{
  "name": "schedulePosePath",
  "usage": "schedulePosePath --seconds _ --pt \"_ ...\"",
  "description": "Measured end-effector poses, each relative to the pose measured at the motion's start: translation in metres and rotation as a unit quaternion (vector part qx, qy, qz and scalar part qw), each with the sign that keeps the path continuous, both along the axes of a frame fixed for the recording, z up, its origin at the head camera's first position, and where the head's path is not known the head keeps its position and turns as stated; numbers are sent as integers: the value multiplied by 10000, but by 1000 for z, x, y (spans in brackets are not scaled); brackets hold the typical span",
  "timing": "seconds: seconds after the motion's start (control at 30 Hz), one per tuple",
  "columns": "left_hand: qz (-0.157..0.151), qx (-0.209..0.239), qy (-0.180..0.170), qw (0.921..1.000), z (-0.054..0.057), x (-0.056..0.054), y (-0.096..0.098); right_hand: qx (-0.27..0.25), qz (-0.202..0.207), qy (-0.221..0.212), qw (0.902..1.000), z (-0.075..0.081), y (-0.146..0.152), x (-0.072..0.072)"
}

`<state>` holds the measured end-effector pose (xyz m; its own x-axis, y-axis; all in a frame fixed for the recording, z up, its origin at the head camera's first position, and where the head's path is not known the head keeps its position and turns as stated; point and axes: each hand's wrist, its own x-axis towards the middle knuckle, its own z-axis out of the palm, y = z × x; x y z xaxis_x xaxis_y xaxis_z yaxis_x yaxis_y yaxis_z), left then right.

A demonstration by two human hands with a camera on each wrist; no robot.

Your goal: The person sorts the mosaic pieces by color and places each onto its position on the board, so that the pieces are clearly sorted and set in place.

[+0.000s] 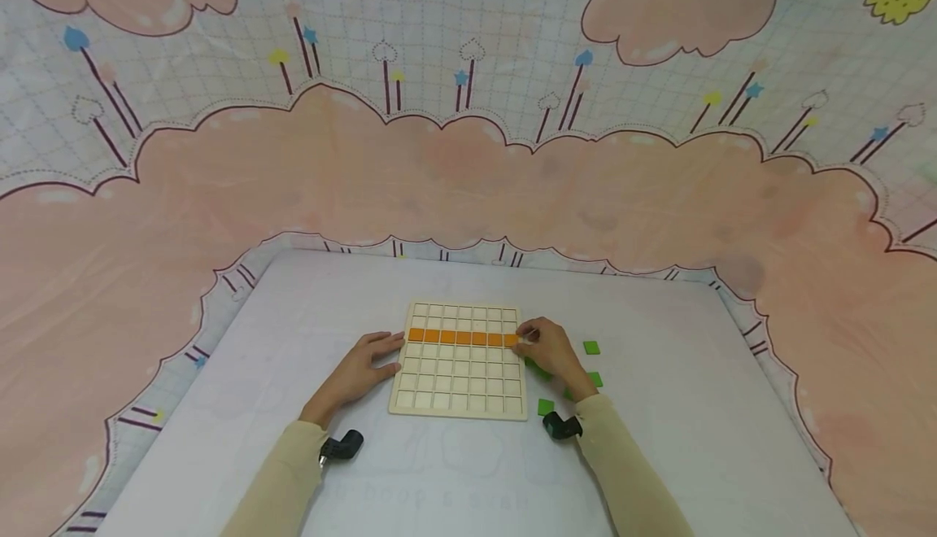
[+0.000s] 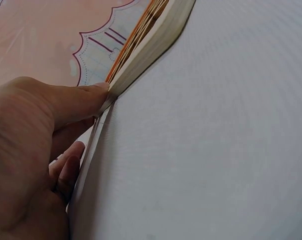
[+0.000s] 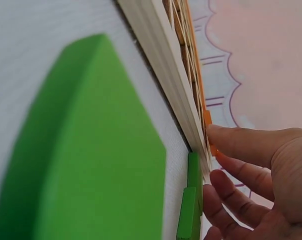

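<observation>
A pale wooden grid board (image 1: 457, 405) lies on the table, with a row of orange square tiles (image 1: 454, 337) across its upper part. At the right end of that row, my right hand (image 1: 551, 350) pinches an orange tile (image 3: 208, 120) between thumb and forefinger, close over the board's edge. My left hand (image 1: 360, 368) touches the board's left edge with its fingers extended; in the left wrist view the thumb (image 2: 81, 102) rests against the board's side (image 2: 146, 55). The other grid cells hold no tiles.
Several green square tiles lie right of the board, among them one green tile (image 1: 591, 347) farther back and another green tile (image 1: 546, 407) near the right wrist camera (image 1: 562, 425). Some sit partly under the right hand. A patterned cloth (image 1: 468, 187) rises behind the white table (image 1: 439, 480).
</observation>
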<state>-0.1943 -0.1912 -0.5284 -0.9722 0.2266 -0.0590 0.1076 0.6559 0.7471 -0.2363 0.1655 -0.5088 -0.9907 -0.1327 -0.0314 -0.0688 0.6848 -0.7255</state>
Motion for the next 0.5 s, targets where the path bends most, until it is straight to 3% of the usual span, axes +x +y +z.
schedulePosePath --seconds 0.5 --pt "-52 -27 103 9999 -1 -1 -1 93 -121 -40 9999 7 2 2"
